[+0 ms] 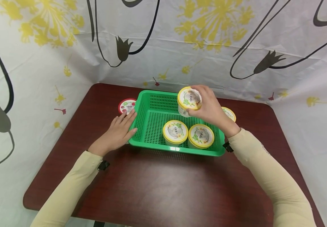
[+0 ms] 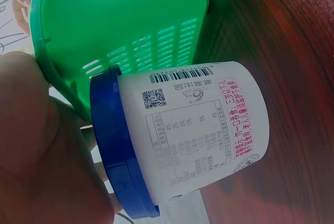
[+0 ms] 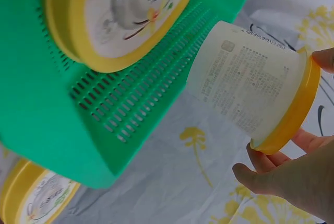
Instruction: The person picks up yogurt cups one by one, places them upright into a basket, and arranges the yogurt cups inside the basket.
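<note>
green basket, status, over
Right grip holding yellow-lidded tub. Left grip at left end of basket. Two more tubs inside, near side.

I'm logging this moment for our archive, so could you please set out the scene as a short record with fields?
Surface: dark red table
Container: green basket
In basket: left-hand tub and right-hand tub, both yellow-lidded, near the front
Right grip: holds a raised yellow-lidded tub by its lid, near the basket's back edge
Left grip: laid straight-fingered at the basket's left rim
Outside, left: red-lidded tub; blue-lidded tub, clear only in the left wrist view
Outside, right: another yellow-lidded tub, partly hidden
</note>
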`<action>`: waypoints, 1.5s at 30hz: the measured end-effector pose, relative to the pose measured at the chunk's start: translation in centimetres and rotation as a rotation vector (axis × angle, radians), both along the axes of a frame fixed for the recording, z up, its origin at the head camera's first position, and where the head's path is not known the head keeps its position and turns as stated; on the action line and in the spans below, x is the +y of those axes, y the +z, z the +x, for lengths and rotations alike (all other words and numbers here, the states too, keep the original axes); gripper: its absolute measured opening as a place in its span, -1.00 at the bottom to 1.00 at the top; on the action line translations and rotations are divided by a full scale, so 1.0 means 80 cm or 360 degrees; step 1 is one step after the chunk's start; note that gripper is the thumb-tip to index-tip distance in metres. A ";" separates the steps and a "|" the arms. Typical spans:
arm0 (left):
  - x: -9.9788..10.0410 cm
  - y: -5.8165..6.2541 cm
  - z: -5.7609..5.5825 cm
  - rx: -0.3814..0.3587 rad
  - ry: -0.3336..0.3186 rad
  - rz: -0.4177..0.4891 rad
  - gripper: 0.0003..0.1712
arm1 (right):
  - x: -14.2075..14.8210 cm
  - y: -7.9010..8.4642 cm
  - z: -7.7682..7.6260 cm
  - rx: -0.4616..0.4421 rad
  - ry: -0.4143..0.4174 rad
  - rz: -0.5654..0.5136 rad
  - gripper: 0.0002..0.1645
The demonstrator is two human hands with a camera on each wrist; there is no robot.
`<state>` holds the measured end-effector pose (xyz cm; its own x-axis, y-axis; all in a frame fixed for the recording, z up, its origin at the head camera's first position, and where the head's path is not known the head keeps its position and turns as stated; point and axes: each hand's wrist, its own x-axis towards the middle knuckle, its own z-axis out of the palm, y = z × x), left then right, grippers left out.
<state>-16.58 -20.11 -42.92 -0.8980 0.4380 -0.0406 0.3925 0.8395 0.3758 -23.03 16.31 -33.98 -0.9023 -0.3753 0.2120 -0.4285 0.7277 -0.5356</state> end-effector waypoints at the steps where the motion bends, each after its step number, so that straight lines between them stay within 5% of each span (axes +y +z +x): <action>1: 0.000 0.000 0.000 0.0002 -0.0001 -0.0002 -0.21 | 0.002 -0.001 -0.001 -0.0003 -0.0010 0.0000 -0.02; 15: 0.000 0.000 -0.001 0.0011 0.0002 -0.0001 -0.21 | 0.037 -0.028 -0.018 -0.0142 -0.0155 0.0060 -0.06; 30: 0.002 0.002 0.001 0.0011 0.0011 0.0006 -0.21 | 0.054 -0.051 -0.018 -0.0278 -0.0156 0.0176 -0.05; 45: 0.002 0.002 -0.001 0.0022 0.0007 0.0008 -0.21 | 0.053 -0.067 -0.021 -0.0150 -0.0164 0.0257 -0.10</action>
<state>-16.65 -19.95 -42.78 -0.9004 0.4344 -0.0261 0.3940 0.8393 0.3746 -24.68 20.57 -39.38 -0.9507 -0.3022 0.0696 -0.3009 0.8446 -0.4428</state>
